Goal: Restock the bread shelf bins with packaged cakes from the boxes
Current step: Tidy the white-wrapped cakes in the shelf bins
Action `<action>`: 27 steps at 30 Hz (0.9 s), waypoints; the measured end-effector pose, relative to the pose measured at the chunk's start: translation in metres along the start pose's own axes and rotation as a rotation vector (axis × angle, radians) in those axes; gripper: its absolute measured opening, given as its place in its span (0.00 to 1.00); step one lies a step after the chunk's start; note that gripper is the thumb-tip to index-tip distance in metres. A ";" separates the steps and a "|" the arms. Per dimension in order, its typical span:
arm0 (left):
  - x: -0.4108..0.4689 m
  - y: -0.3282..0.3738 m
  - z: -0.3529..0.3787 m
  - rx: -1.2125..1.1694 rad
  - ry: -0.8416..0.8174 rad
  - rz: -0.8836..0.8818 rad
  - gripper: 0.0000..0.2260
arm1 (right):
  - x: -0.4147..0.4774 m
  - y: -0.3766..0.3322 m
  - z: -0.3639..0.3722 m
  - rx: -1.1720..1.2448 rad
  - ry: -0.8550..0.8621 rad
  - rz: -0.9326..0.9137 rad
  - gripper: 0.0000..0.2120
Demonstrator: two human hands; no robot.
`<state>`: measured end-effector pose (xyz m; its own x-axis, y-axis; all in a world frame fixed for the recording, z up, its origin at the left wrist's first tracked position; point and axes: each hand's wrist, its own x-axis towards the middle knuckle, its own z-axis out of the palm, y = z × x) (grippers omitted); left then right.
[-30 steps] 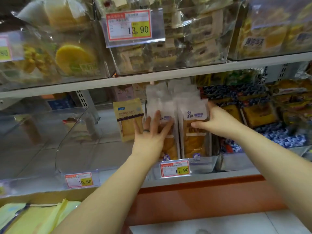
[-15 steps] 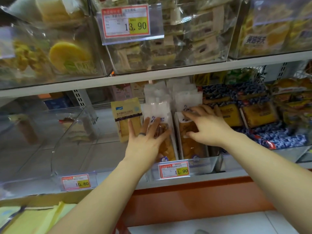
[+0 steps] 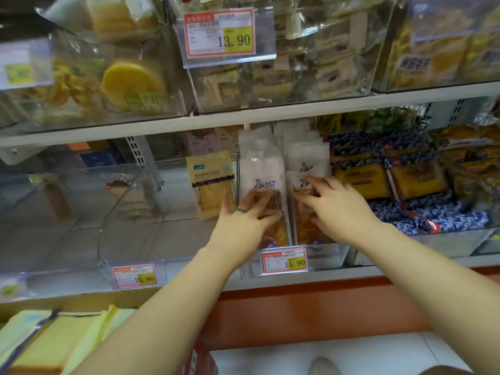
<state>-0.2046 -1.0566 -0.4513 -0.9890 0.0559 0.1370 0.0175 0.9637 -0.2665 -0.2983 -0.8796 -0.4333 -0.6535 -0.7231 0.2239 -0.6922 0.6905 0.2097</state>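
Observation:
Two rows of white-topped cake packets stand upright in a clear bin point(image 3: 330, 254) on the middle shelf. My left hand point(image 3: 244, 220), a ring on one finger, lies flat with spread fingers against the front packet of the left row point(image 3: 261, 174). My right hand point(image 3: 332, 204) rests with spread fingers on the front packet of the right row point(image 3: 305, 228). Neither hand grips a packet. A single yellow cake packet point(image 3: 212, 182) stands just left of the bin, close to my left thumb.
An almost bare clear bin point(image 3: 127, 212) sits to the left. Yellow and blue packets point(image 3: 416, 180) fill the bin to the right. Full bins line the upper shelf point(image 3: 270, 115). Yellow packets point(image 3: 48, 342) lie at lower left. Price tags hang on the shelf edge.
My right hand has moved from the right side of the right row to lie over its front packet. My left hand has stayed pressed on the left row.

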 end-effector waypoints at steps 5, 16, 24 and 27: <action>-0.018 -0.004 -0.019 -0.120 0.024 -0.008 0.25 | -0.009 -0.016 -0.026 0.078 -0.043 0.044 0.26; -0.202 -0.070 -0.041 -0.294 0.074 -0.359 0.17 | -0.037 -0.163 -0.081 0.386 -0.027 -0.294 0.18; -0.337 -0.118 -0.016 -0.336 -0.021 -0.697 0.15 | -0.038 -0.281 -0.073 0.428 -0.214 -0.486 0.17; -0.366 -0.123 -0.009 -0.368 -0.030 -0.786 0.15 | -0.036 -0.313 -0.064 0.476 -0.386 -0.532 0.20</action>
<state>0.1569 -1.1932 -0.4600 -0.7377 -0.6634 0.1253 -0.6311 0.7435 0.2212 -0.0383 -1.0690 -0.4462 -0.1992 -0.9678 -0.1537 -0.9394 0.2332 -0.2512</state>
